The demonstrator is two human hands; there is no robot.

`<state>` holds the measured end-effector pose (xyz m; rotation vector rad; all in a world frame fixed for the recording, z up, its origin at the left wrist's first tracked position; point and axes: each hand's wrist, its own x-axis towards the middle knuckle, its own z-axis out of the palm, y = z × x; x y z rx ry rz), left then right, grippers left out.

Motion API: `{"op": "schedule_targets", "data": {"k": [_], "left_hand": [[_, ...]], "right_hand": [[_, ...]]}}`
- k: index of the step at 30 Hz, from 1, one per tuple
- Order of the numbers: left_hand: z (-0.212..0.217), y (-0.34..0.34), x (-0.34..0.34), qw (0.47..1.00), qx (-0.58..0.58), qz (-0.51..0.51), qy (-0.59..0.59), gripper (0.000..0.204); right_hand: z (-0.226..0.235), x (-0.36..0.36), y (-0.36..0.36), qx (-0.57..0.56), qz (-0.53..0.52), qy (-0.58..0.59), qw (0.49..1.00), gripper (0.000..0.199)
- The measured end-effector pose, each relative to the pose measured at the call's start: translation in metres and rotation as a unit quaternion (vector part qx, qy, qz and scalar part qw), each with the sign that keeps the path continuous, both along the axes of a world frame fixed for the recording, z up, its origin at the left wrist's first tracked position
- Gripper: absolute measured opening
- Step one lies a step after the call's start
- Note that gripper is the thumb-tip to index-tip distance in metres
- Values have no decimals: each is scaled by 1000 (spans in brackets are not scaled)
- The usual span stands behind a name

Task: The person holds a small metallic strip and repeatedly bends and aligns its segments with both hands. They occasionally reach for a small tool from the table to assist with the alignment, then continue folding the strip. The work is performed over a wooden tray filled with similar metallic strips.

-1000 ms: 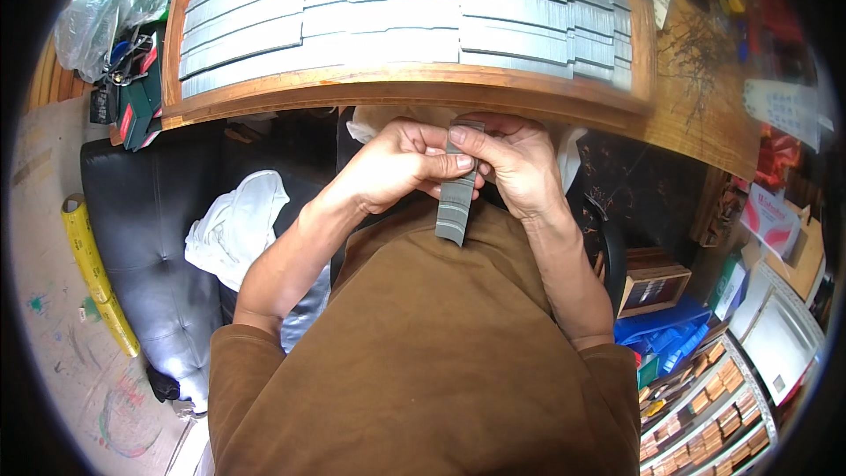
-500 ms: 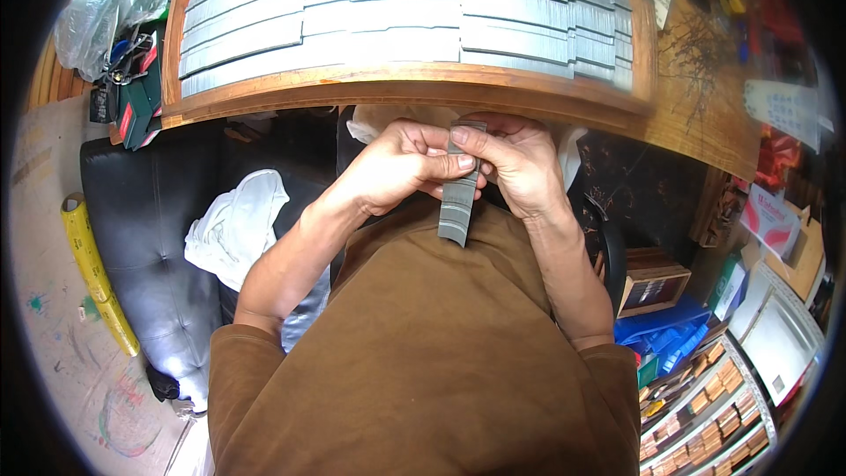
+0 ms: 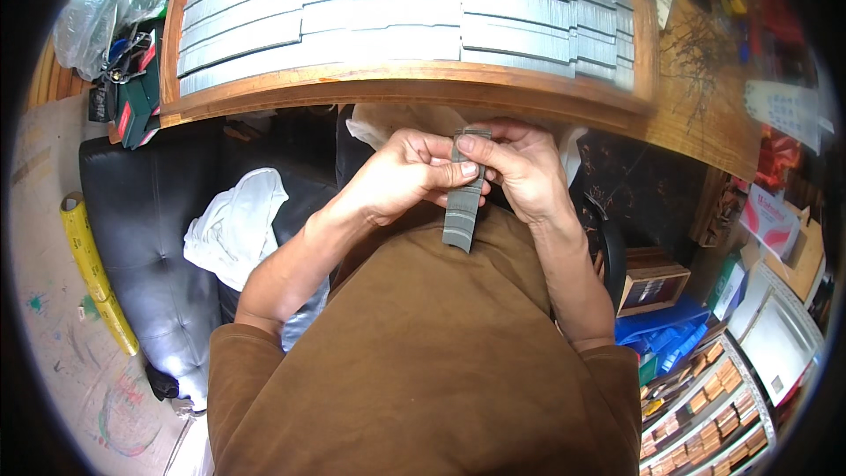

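A narrow grey row of thin, metal-looking pieces (image 3: 461,220) is held in front of my brown shirt, its lower end hanging free. My left hand (image 3: 407,174) is closed on its middle, thumb lying across the face. At the upper end my right hand (image 3: 527,163) pinches it, with the thumb pressed near the top. Some fingers of both hands are hidden behind the row. Just beyond them stands a wooden tray (image 3: 414,73) filled with rows of thin silvery-grey pieces (image 3: 388,13).
The tray rests on a wooden table (image 3: 701,128). To the left, a white cloth (image 3: 233,220) lies on a black padded seat (image 3: 150,238), near a yellow roll (image 3: 99,278). At right are a wooden box (image 3: 654,286), blue plastic (image 3: 661,335) and a rack of small wooden blocks (image 3: 718,414).
Both hands and the grey row have shifted slightly toward me. My right thumb has moved a little along the upper end, and both hands keep their hold.
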<state>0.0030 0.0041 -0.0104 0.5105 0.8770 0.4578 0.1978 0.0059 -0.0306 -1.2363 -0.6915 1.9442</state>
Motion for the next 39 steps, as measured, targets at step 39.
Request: {"op": "schedule_targets", "data": {"k": [39], "left_hand": [[2,1,-3,1000,-1,11,-11,26]], "right_hand": [[4,-2,6,21,15,7,1000,18]]}}
